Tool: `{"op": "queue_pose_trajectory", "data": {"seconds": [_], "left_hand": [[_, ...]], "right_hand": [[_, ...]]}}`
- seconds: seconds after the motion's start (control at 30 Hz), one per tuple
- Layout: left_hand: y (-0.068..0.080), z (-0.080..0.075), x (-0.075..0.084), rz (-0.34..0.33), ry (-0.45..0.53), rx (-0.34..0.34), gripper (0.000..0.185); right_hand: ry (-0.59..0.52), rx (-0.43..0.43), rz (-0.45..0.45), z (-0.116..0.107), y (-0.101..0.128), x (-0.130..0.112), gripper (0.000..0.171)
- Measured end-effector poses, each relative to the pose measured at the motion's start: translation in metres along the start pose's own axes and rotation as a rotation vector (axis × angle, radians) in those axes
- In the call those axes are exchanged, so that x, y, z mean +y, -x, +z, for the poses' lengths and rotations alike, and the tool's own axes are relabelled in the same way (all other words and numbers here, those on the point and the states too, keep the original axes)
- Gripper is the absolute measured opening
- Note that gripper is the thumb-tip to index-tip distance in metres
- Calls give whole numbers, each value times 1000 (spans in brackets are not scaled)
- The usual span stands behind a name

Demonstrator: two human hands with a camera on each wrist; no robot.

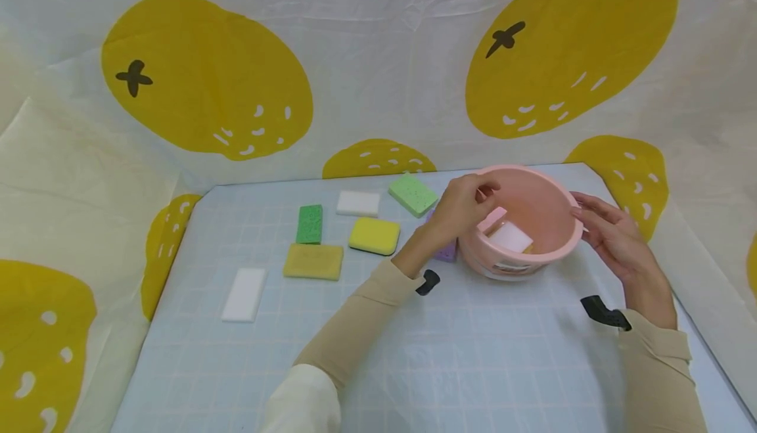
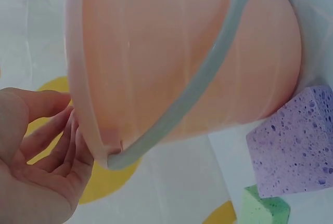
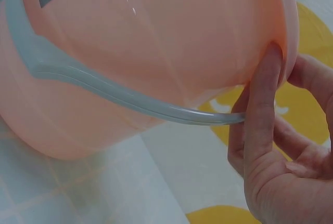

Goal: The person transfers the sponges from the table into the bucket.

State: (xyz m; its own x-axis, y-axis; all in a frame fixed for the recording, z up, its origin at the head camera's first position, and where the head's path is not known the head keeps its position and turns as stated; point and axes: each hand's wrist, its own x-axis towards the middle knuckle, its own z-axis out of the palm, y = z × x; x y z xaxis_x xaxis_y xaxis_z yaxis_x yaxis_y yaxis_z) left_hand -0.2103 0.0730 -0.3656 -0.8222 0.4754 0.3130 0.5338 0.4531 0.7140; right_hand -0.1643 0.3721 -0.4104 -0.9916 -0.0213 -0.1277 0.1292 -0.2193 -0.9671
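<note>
A pink bucket (image 1: 535,191) with a grey handle (image 2: 195,86) stands at the right of the table. My left hand (image 1: 461,204) grips its left rim, curled fingers reaching over the edge; the rim hides their tips in the left wrist view. At the opposite side, my right hand (image 1: 621,239) pinches the rim beside the handle's end. Inside the bucket lie a white sponge (image 1: 511,237) and a pinkish piece (image 1: 492,219), partly beneath my left hand. A purple sponge (image 2: 296,143) sits close to the bucket's left side, largely hidden by my left forearm in the head view.
Left of the bucket lie a light green sponge (image 1: 412,194), a white block (image 1: 358,204), a yellow sponge (image 1: 374,235), a dark green sponge (image 1: 309,224), a tan-yellow sponge (image 1: 313,261) and another white block (image 1: 244,295). A patterned cloth (image 1: 378,91) hangs behind the table.
</note>
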Motion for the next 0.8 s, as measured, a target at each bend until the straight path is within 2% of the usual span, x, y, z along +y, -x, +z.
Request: {"op": "queue_pose_trajectory", "data": {"seconds": [0.2, 0.37, 0.53, 0.8], "left_hand": [[10, -10, -10, -20, 116, 79, 20], [18, -14, -17, -78, 220, 145, 21], [25, -17, -25, -132, 246, 197, 21], [37, -15, -46, -226, 271, 234, 19]], "right_hand": [[-6, 8, 7, 1, -1, 0, 33], [-10, 4, 10, 0, 0, 0, 33], [-15, 1, 7, 1, 1, 0, 33], [-13, -6, -10, 1, 0, 1, 32]]}}
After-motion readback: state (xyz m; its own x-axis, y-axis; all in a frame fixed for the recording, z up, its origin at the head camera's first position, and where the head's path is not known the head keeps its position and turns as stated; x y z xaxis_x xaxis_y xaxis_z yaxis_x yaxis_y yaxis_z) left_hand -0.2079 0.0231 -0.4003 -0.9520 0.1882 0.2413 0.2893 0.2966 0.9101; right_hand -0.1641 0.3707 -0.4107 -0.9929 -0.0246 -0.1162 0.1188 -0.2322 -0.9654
